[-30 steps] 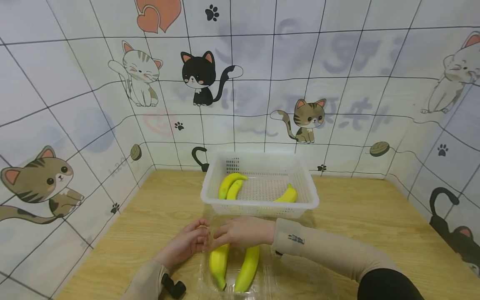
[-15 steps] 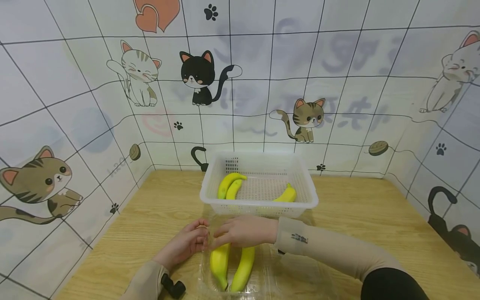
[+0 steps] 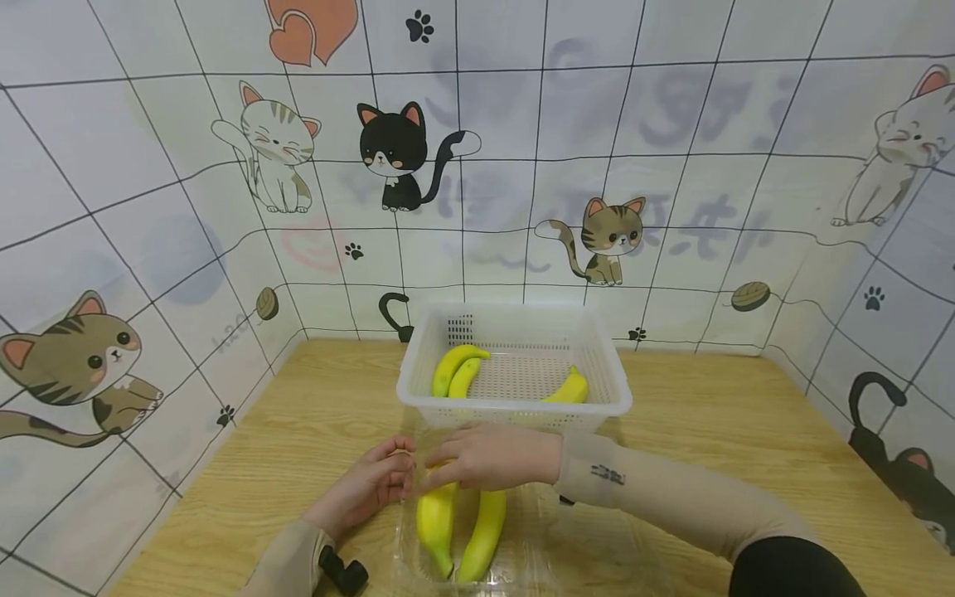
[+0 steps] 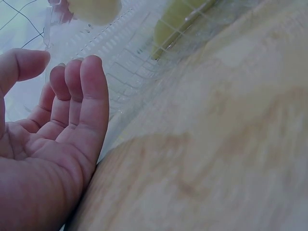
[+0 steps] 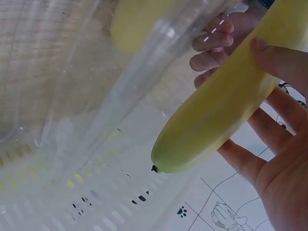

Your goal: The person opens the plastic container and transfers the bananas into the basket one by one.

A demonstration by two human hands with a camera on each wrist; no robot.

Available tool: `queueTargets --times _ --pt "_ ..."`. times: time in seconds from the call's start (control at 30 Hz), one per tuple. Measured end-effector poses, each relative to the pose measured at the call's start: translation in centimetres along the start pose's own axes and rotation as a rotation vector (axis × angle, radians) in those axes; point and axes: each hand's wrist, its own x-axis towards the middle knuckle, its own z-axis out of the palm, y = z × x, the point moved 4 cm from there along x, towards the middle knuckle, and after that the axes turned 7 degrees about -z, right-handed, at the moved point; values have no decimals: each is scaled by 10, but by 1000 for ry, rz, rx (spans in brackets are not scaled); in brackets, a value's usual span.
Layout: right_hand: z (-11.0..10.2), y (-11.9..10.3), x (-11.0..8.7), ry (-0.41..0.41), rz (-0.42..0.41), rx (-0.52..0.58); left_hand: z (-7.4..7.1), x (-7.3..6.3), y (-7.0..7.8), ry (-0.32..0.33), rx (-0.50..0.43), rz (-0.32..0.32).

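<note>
A clear plastic box [image 3: 533, 543] lies on the table in front, with two yellow bananas in its left part. My right hand [image 3: 488, 458] reaches across over the box from the right. In the right wrist view, its thumb and fingers hold the left banana [image 5: 207, 125] near the middle. Beside it in the head view lies the other banana [image 3: 483, 535], its far end hidden under the hand. My left hand [image 3: 376, 481] rests at the box's left side, fingers loosely bent and palm facing the box wall. Nothing is in that palm [image 4: 53, 149] in the left wrist view.
Behind the box stands a white perforated basket [image 3: 515, 406]. Two bananas [image 3: 457, 373] lie at its left, another banana [image 3: 570, 387] at its right. The wooden table [image 3: 716, 414] meets tiled-pattern walls [image 3: 507, 108] with cat drawings.
The right banana in the box has shifted slightly left, closer to the held one. My right wrist and forearm have edged to the right. My left hand stays in place.
</note>
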Motion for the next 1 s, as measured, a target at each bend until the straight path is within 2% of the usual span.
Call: queueTargets --times 0.37,1.0 --pt "-23 -2 -4 40 -3 -20 -1 1 0 -7 10 8" --pt "-54 3 -11 16 41 -45 -2 1 -1 17 9 6"
